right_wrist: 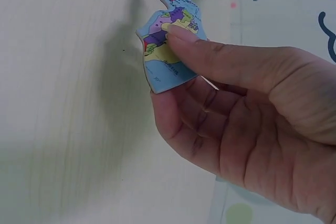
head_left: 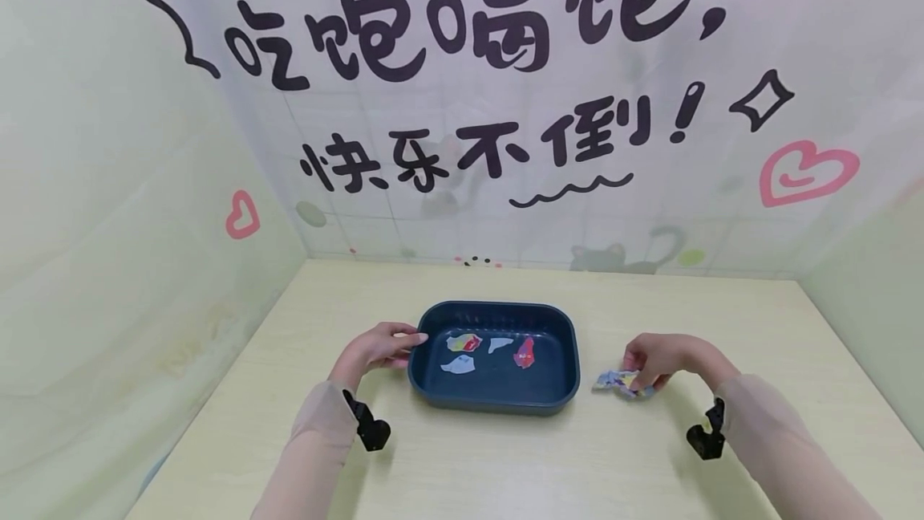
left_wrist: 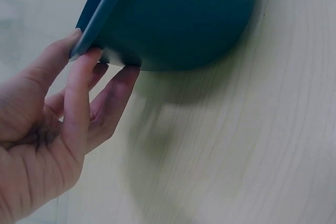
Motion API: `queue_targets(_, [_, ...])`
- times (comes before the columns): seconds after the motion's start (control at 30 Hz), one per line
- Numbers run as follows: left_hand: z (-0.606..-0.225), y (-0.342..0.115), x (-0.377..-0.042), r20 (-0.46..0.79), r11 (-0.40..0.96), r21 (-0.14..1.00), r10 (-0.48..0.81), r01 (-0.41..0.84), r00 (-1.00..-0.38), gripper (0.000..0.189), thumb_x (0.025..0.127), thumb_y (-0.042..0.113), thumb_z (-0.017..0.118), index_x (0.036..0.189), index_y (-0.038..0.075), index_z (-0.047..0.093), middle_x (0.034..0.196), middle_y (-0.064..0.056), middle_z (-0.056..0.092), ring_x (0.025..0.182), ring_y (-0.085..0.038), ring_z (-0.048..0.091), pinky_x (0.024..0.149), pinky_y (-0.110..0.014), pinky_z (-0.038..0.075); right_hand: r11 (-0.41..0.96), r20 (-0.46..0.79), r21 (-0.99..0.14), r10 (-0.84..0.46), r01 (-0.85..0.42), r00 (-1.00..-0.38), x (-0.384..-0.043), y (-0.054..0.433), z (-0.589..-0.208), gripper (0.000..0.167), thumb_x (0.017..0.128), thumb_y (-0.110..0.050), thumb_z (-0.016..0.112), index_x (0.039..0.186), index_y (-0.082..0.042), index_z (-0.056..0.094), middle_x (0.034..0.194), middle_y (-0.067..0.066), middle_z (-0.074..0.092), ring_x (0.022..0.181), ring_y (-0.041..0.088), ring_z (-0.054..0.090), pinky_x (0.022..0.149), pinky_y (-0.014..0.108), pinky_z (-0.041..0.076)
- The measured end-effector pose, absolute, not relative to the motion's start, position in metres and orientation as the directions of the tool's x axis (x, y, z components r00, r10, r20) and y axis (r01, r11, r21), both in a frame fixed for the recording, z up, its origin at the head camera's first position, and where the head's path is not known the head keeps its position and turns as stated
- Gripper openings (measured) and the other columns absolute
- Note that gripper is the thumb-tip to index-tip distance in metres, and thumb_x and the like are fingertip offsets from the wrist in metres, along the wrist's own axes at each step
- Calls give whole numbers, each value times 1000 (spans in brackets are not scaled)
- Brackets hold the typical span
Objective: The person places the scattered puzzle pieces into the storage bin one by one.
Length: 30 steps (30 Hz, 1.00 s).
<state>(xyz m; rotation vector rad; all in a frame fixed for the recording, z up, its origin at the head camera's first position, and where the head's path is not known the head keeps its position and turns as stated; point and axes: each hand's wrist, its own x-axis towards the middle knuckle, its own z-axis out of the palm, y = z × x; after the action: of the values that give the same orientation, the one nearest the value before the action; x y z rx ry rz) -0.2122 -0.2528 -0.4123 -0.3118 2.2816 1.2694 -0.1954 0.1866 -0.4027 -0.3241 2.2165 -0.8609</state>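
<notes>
My left hand (head_left: 382,343) pinches the left rim of a dark blue rectangular tray (head_left: 498,405), thumb on top and fingers below. In the left wrist view the thumb and index fingertip meet at the tray's rim (left_wrist: 107,11), and other fingertips touch its outer wall. To the right of the tray, my right hand (head_left: 660,359) holds a map puzzle piece (right_wrist: 170,69) between thumb and fingers. The piece is printed in blue, purple and yellow, with an irregular outline; the fingers hide part of it. Inside the tray, several puzzle pieces (head_left: 459,364) lie apart from each other.
The tray stands on a pale wooden table (head_left: 498,472). Behind it hangs a printed cloth backdrop (head_left: 433,231) with large black characters, and cloth walls close off the left and right sides. A black wrist camera (head_left: 371,428) is strapped to each forearm.
</notes>
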Motion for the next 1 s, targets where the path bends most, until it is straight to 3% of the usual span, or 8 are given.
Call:
queue_targets(0.4, [-413,-252,-213,-531,533,729,46,-428,-846,57,88,36,59,131,2,44,108,-13,63,71,-10,62,63,-21,53,720,-556,-693,-503,35,-662,-201,191,-374,22,77,-8,71,86,-1,52,76,1,45,69,12,51,64,26,51])
queue_targets(1.0, [-414,-253,-212,-532,517,740,57,-431,-845,55,89,34,59,131,2,44,106,-13,63,70,-10,62,63,-21,53,674,-513,-737,-597,-39,-617,-216,144,-347,25,78,-15,71,89,-1,55,78,4,54,67,11,58,68,26,55])
